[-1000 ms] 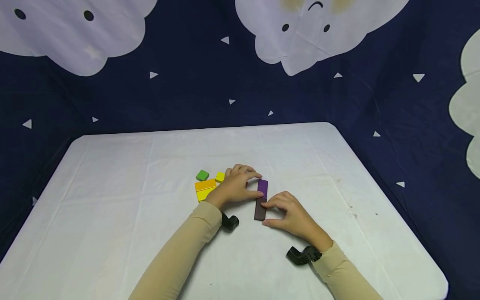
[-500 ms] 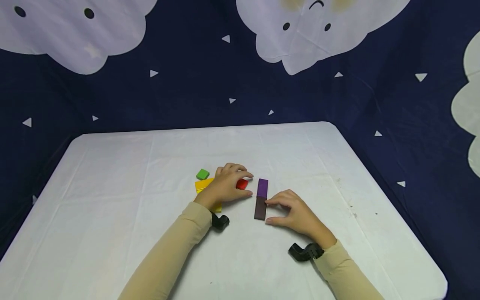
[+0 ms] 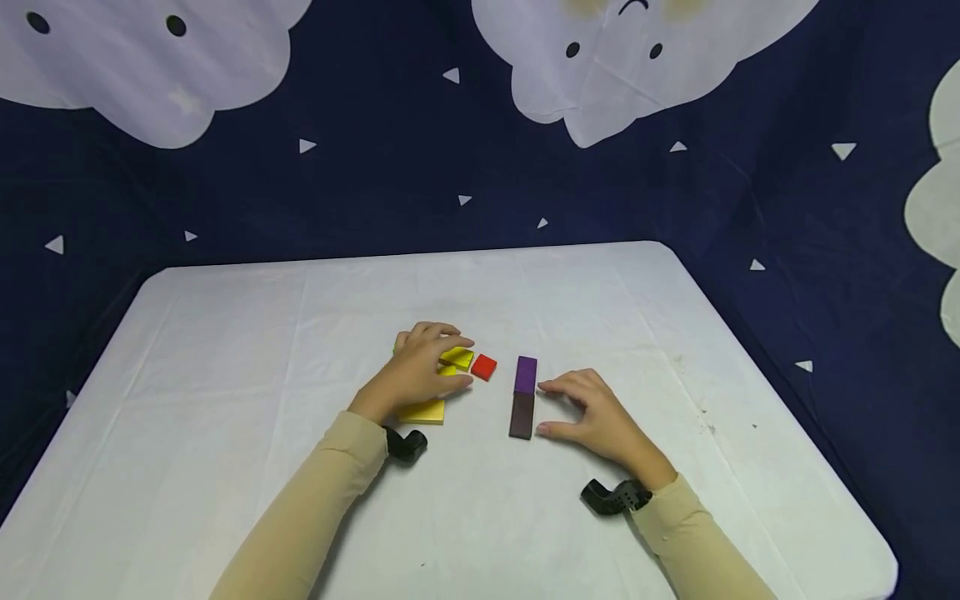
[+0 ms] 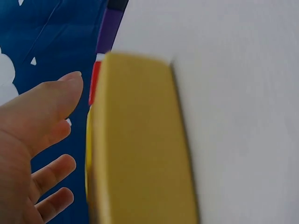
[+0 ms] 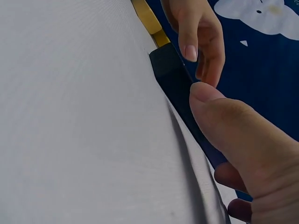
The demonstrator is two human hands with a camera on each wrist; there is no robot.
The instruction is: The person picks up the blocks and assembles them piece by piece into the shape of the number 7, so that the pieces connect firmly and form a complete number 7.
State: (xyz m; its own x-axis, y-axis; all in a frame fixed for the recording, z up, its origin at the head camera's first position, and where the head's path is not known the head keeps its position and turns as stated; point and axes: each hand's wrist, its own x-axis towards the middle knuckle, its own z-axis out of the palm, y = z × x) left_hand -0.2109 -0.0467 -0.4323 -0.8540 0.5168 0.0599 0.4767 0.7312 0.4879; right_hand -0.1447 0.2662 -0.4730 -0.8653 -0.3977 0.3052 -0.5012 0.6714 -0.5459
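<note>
your left hand (image 3: 408, 367) is over the yellow blocks (image 3: 423, 414), thumb and fingers wide apart; any touch there cannot be told. next lies the red block (image 3: 484, 367), then the purple block (image 3: 526, 375), end-on to the brown block (image 3: 522, 416) nearer you. your right hand (image 3: 600, 417) is just beside them, thumb and forefinger wide.

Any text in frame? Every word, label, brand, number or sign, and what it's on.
None readable in any view.
Purple block, dark brown block, red block, yellow blocks: no print on the faces that show; the left hand partly covers the yellow ones.
Black wrist cameras: any marking too small to read.
Backdrop: triangles and cloud faces, no legible letters or numbers.
</note>
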